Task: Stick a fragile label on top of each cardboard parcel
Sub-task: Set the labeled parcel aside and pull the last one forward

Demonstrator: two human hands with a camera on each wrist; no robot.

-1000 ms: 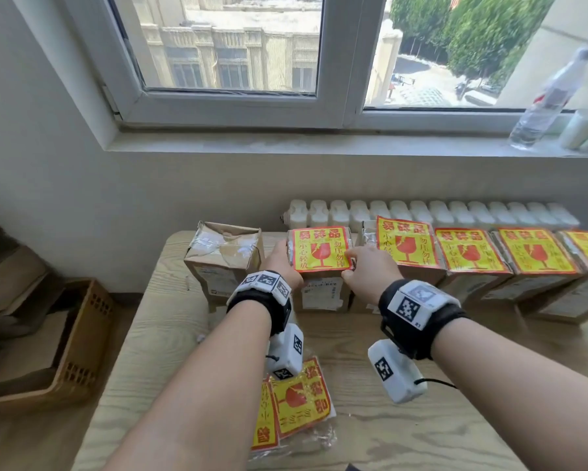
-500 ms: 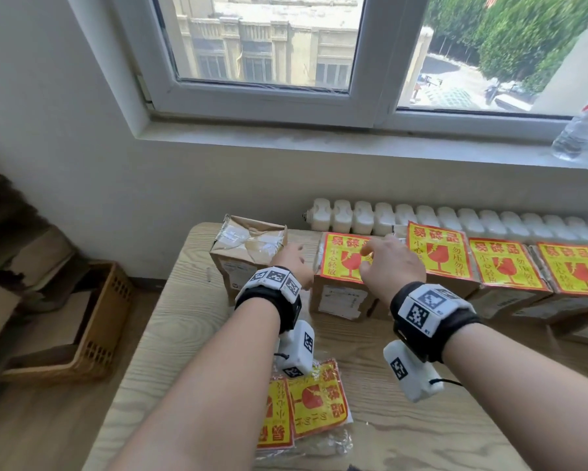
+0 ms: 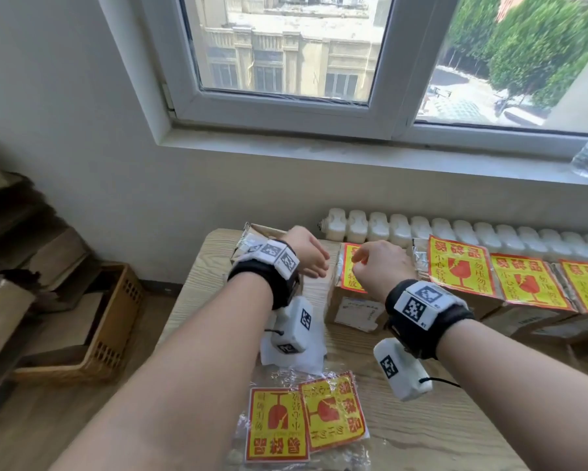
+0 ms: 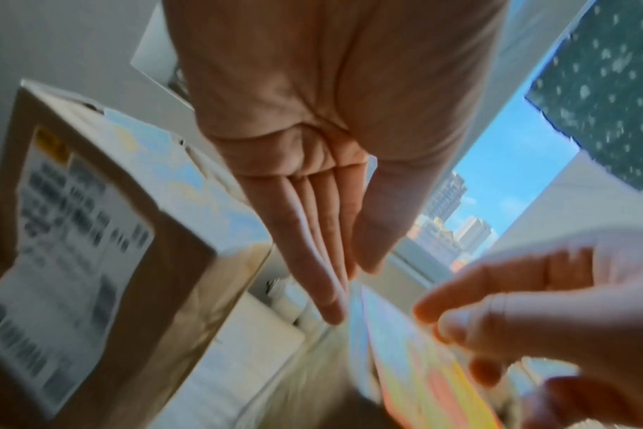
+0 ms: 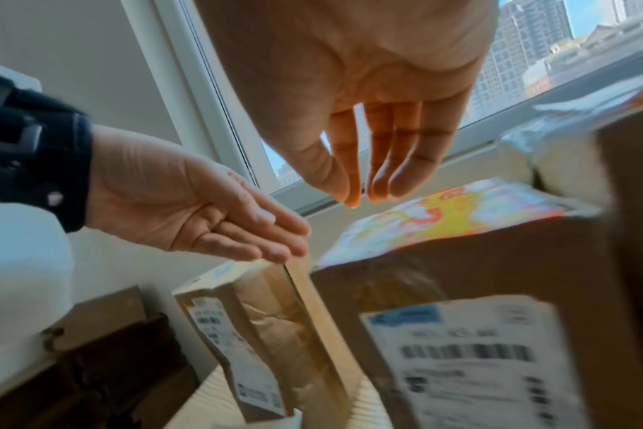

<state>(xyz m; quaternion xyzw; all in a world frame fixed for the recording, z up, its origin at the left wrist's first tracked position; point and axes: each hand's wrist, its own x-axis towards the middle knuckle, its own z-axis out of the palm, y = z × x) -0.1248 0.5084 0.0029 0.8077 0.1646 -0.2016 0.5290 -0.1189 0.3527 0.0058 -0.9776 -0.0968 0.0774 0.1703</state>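
While both arms hung raised, I saw the left hand [image 3: 308, 251] flat-fingered and the right hand [image 3: 379, 266] loosely curled, each empty, above the labelled parcel [image 3: 352, 297] on the table [image 3: 197, 283].

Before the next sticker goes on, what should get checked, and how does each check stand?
1. Left hand free: ok, fingers straight, holding nothing.
2. Right hand free: ok, relaxed, empty.
3. Yellow-and-red fragile label on the brown cardboard parcel just handled: ok, label on top.
4. Leftmost taped cardboard parcel labelled: not ok, bare top.
5. Spare yellow-and-red labels within reach on the wooden table: ok.
6. Label edges pressed flat: cannot tell.
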